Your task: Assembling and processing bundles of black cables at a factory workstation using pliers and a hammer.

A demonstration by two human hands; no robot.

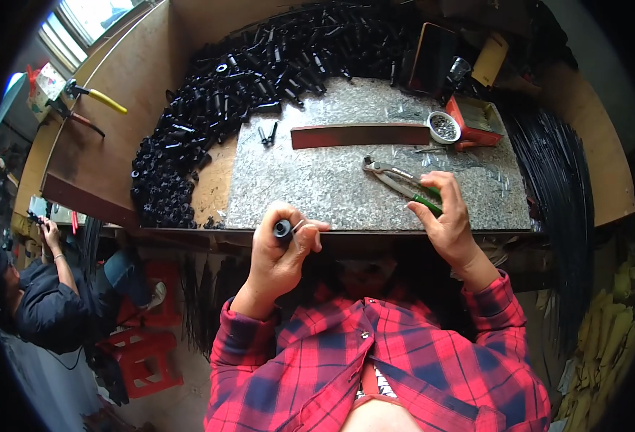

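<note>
My left hand [271, 252] is closed round a short black cylindrical part [283, 229] at the front edge of the bench. The part's round, hollow end faces up. Something thin and pale shows by the thumb, too small to make out. To the right, my right hand [448, 219] has its thumb and fingers round the green handles of a pair of pincers [397, 180]. The pincers' metal jaws point to the far left, over a speckled grey slab [317, 187]. Beyond them lies a long dark reddish-brown bar [368, 135].
Many black parts [238, 86] are heaped along the back and left. At the right stand a white cup of small metal bits [444, 127], a red box [476, 122] and a bundle of black rods [555, 165]. A dark phone-like panel [430, 57] leans behind. Another person [51, 295] works at far left.
</note>
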